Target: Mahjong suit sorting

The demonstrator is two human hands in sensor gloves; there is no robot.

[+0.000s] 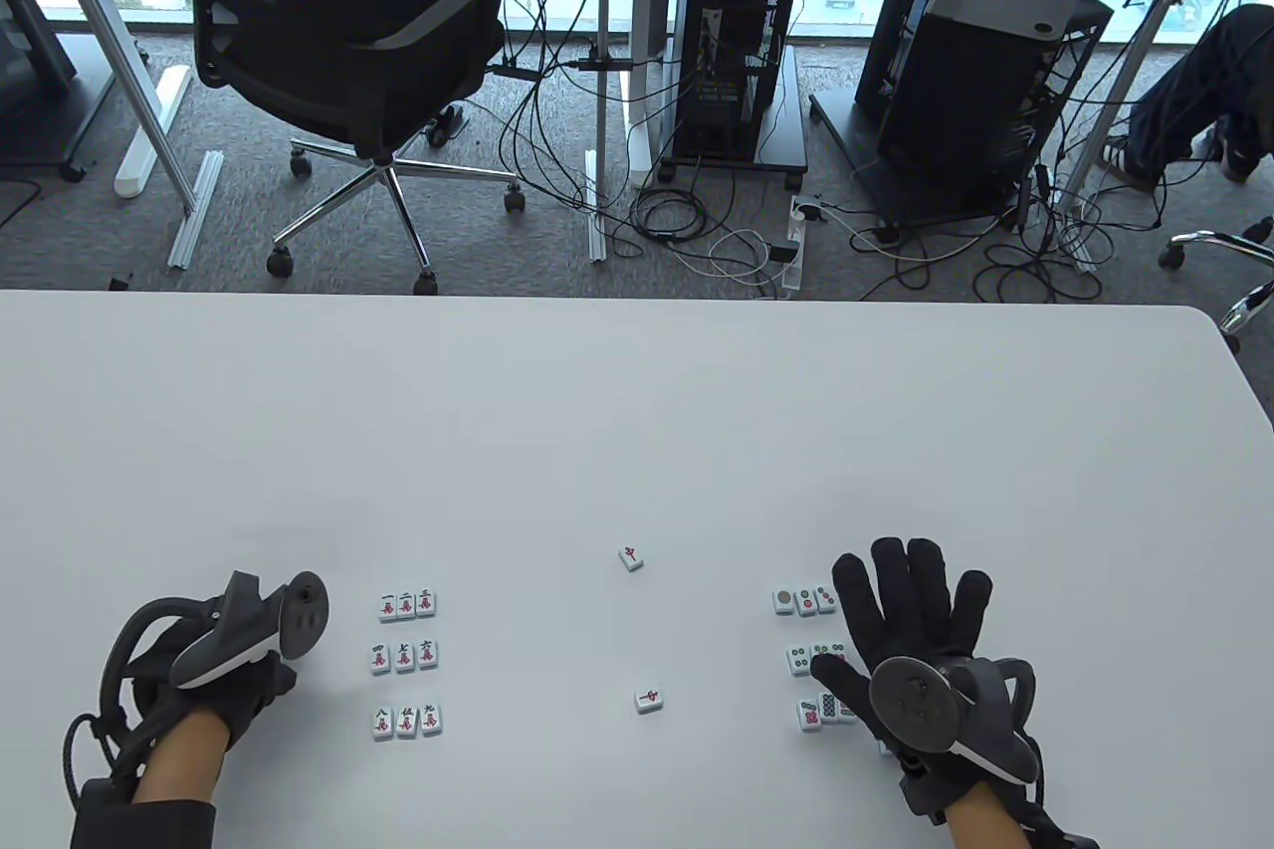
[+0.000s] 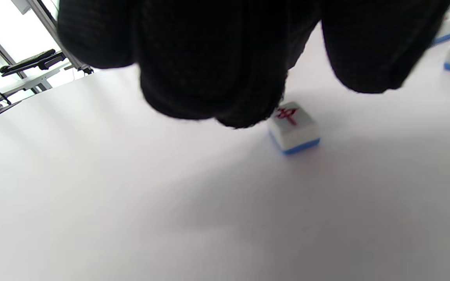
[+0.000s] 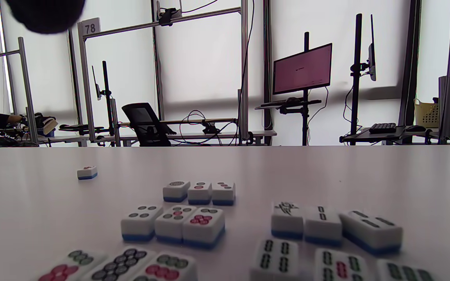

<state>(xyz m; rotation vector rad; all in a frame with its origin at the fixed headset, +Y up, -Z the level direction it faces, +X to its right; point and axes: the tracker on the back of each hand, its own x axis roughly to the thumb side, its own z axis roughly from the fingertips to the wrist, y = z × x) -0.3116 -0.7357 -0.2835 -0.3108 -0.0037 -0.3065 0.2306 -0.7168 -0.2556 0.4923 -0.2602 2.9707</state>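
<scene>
**A:** Hands first. Your left hand [image 1: 214, 665] lies at the desk's [image 1: 637, 411] near left edge, fingers [image 2: 209, 78] bunched and curled under the tracker; whether they pinch anything, I cannot tell. From the left wrist, one red-marked tile [image 2: 294, 127] sits on the desk just past those fingertips.

**B:** And your right hand [image 1: 921, 650]?

**A:** Flat, fingers [image 1: 901, 580] spread wide, palm down over the right-hand tiles. It covers part of the dots block [image 1: 814, 655], three rows of three, all face up.

**B:** What lies under the palm itself?

**A:** Bamboo tiles [image 3: 326, 226], seen only from the right wrist: one row of three and more in front, slightly uneven, just beside the dots.

**B:** Now the left side.

**A:** Just beyond your left hand, the characters block [image 1: 406, 660] sits in three tidy rows of three, face up, rows apart from each other.

**B:** Anything between the blocks?

**A:** Two loose tiles with red marks. The near tile [image 1: 649, 699] sits about level with the lowest rows. The far tile [image 1: 631, 556] lies beyond it, a little tilted, well apart from both blocks.
</scene>
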